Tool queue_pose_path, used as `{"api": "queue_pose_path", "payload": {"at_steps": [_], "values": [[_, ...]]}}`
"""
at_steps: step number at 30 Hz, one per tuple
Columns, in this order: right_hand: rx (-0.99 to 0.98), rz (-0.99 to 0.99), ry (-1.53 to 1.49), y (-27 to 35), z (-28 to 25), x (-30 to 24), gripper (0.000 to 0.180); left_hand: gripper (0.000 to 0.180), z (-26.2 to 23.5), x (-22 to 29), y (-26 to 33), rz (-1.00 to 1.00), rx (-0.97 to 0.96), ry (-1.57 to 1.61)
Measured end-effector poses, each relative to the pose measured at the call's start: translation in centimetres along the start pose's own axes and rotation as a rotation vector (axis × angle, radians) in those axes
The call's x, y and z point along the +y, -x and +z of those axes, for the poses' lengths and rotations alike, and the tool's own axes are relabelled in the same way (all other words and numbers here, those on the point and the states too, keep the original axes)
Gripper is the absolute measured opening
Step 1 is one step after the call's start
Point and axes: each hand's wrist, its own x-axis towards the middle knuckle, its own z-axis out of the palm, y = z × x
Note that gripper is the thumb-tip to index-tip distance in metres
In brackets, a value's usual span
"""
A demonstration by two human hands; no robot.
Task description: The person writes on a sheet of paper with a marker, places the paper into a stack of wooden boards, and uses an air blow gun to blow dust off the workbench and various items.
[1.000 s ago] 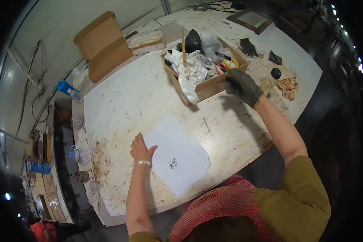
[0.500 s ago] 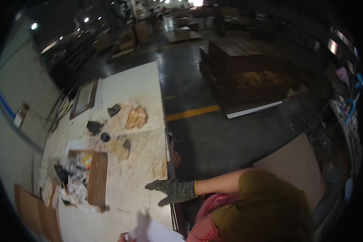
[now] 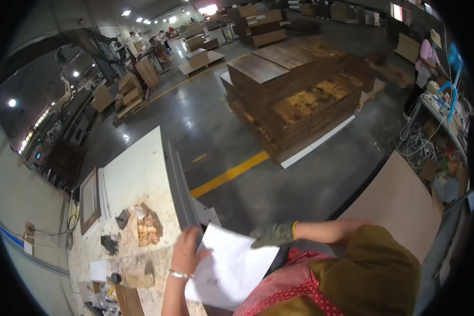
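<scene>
A white sheet of paper (image 3: pixel 231 266) with a small dark mark is held over the near right edge of the worktable (image 3: pixel 145 150), in front of my body. My left hand (image 3: pixel 185 255), bare and wearing a silver bracelet, grips the sheet's left edge. On the opposite side, my right hand (image 3: pixel 275 235), in a dark mottled knit glove, closes on the sheet's upper right edge, its fingertips over the paper. A clear bottle with a dark cap (image 3: pixel 139 279) lies left of my left hand. Farther up rests a crumpled brown lump (image 3: pixel 148 229).
Two small dark blocks (image 3: pixel 110 243) and a framed panel (image 3: pixel 90 201) lie on the worktable. A cardboard box (image 3: pixel 127 300) holds plastic scraps. Stacked brown boards (image 3: pixel 300 105) stand ahead on the floor. A person (image 3: pixel 426 60) stands at a cluttered bench, far right.
The sheet has risen into fuller view with my left hand on it. My right hand has moved right, from above the tabletop onto the sheet. The view has shifted up and right.
</scene>
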Motion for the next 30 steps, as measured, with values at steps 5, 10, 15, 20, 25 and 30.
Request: {"api": "queue_pose_path", "payload": {"at_steps": [5, 10, 15, 20, 25, 30], "values": [[0.329, 0.345, -0.079, 1.6, -11.0, 7.3, 0.048, 0.04, 3.9, -3.3, -12.4, -0.195, 0.142, 0.352], [0.467, 0.22, -0.127, -0.4, -17.9, 14.9, 0.05, 0.034, 6.6, -3.3, -24.6, -0.049, 0.087, 0.438], [0.546, 0.285, 0.295, -6.0, -22.4, 16.9, 0.044, 0.1, 11.3, -3.2, -31.1, 0.329, -0.159, 0.432], [0.328, 0.376, 0.099, -9.9, -28.5, 16.3, 0.046, 0.085, 18.6, -9.2, -37.6, 0.18, -0.257, 0.504], [0.378, 0.483, -0.141, -11.8, -34.5, 18.1, 0.043, 0.066, 20.1, -14.2, -48.2, -0.12, -0.576, 1.194], [0.553, 0.533, -0.138, -13.5, -41.8, 22.3, 0.038, 0.025, 24.6, -16.3, -56.2, -0.148, -0.837, 1.183]]}}
